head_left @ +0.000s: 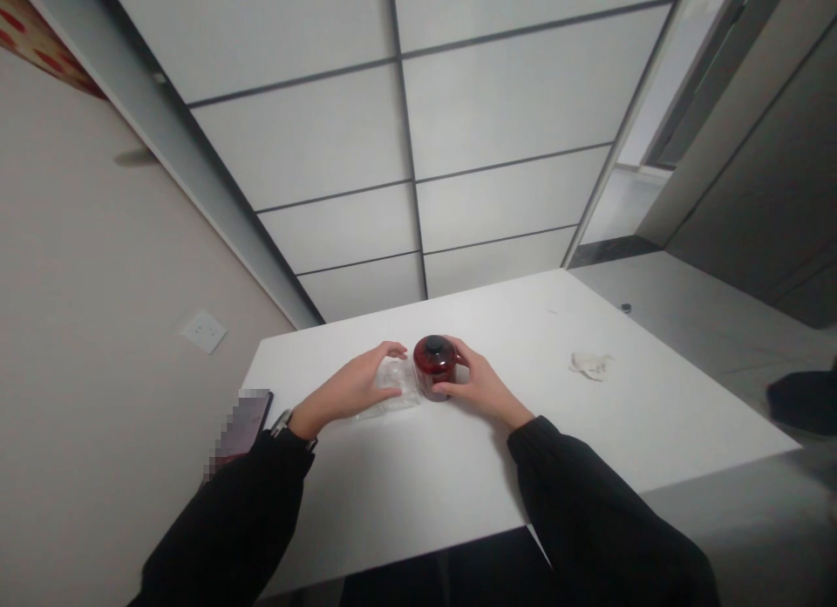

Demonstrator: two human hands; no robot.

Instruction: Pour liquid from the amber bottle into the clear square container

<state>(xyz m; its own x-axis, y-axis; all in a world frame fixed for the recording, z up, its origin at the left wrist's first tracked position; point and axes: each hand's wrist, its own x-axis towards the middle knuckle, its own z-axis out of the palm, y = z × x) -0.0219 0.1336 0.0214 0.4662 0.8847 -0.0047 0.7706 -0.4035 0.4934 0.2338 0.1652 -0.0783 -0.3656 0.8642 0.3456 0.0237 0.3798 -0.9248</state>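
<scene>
A small round pot (434, 380) with a dark red lid and a black knob stands upright on the white table (392, 494). My right hand (474, 382) is closed round its right side, thumb at the front and fingers behind. To the left of the pot, my left hand (357, 385) is curved with thumb and fingers apart, holding nothing. A sheet of clear crinkled plastic (402, 387) lies beneath and beside those left fingers, next to the pot. Whether the left hand touches the plastic, I cannot tell.
A crumpled white tissue (589, 365) lies on the table's right part. At the left edge is a phone-like dark-edged object (252, 419), partly blurred out. White panelled sliding doors (327, 136) stand behind the table, and a wall socket (205, 331) is at left.
</scene>
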